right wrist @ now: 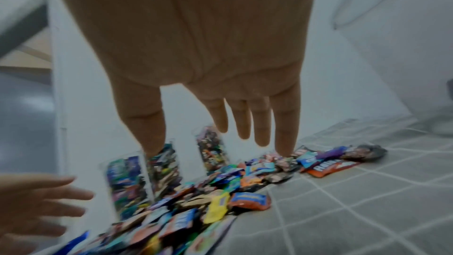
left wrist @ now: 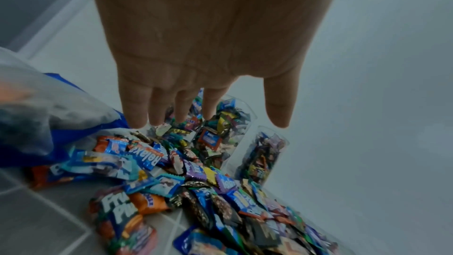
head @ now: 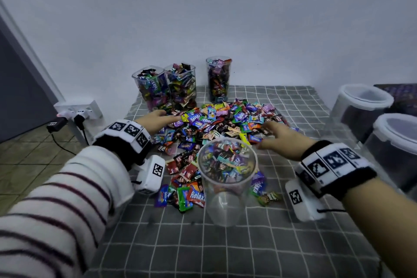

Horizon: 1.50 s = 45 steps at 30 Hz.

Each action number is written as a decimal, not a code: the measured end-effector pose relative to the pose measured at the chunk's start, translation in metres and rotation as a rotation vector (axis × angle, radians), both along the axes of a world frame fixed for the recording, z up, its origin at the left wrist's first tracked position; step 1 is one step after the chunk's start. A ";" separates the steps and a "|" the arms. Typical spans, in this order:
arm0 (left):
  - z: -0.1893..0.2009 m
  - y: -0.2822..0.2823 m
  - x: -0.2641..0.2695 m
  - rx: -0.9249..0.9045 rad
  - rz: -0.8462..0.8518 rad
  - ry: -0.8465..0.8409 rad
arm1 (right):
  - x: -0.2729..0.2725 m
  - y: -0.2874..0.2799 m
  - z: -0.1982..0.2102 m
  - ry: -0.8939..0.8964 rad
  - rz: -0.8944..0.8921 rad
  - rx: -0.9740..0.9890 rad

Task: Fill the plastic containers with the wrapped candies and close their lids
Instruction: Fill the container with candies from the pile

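Note:
A pile of wrapped candies (head: 225, 119) (left wrist: 196, 191) (right wrist: 220, 185) covers the middle of the grey checked cloth (head: 225, 244). A clear, empty plastic container (head: 226, 178) stands in front of the pile, without a lid. Three filled containers (head: 155, 88) (head: 182, 83) (head: 218, 79) stand by the wall. My left hand (head: 158, 119) (left wrist: 208, 115) reaches over the pile's left edge, fingers straight, holding nothing. My right hand (head: 277, 135) (right wrist: 228, 137) hovers over the pile's right edge, fingers spread and empty.
Two large lidded tubs (head: 361, 106) (head: 397, 149) stand at the table's right edge. A power strip with plugs (head: 79, 113) sits on the floor to the left. A white wall runs close behind the filled containers.

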<state>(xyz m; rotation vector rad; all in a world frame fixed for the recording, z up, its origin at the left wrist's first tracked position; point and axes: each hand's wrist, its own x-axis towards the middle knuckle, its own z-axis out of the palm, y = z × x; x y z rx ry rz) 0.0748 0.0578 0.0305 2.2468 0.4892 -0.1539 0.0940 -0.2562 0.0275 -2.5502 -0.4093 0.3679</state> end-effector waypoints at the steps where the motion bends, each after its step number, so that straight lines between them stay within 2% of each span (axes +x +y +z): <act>1: -0.002 0.002 0.008 0.020 0.016 0.025 | 0.016 -0.001 -0.004 -0.005 -0.058 0.016; 3: -0.009 0.007 0.021 0.088 0.039 0.084 | 0.041 -0.003 -0.010 -0.016 -0.165 0.032; 5: -0.017 0.013 0.035 0.083 0.057 0.117 | 0.062 -0.005 -0.013 -0.033 -0.255 -0.012; 10: -0.037 0.025 0.070 -0.016 0.268 0.003 | 0.106 -0.006 -0.023 -0.052 -0.398 -0.116; 14: -0.041 0.023 0.085 -0.023 0.385 -0.021 | 0.125 0.004 -0.028 -0.001 -0.391 -0.190; 16: -0.048 0.020 0.091 -0.057 0.478 -0.055 | 0.129 0.014 -0.029 0.017 -0.348 -0.164; 18: -0.048 0.012 0.092 -0.063 0.503 -0.038 | 0.133 0.023 -0.033 0.038 -0.308 -0.157; 21: -0.050 0.001 0.093 0.001 0.439 0.084 | 0.131 0.034 -0.034 0.034 -0.242 -0.193; 25: -0.058 0.004 0.096 0.095 0.415 0.144 | 0.122 0.051 -0.031 0.079 -0.098 -0.354; 30: -0.053 0.001 0.086 0.183 0.183 0.229 | 0.113 0.067 -0.026 0.084 0.020 -0.493; 34: -0.050 -0.008 0.079 0.298 0.023 0.304 | 0.104 0.070 -0.021 0.067 0.102 -0.500; 40: -0.038 -0.032 0.064 0.328 -0.154 0.264 | 0.087 0.077 -0.019 0.012 0.213 -0.511; 45: -0.031 -0.039 0.049 0.375 -0.179 0.204 | 0.075 0.081 -0.016 -0.022 0.237 -0.528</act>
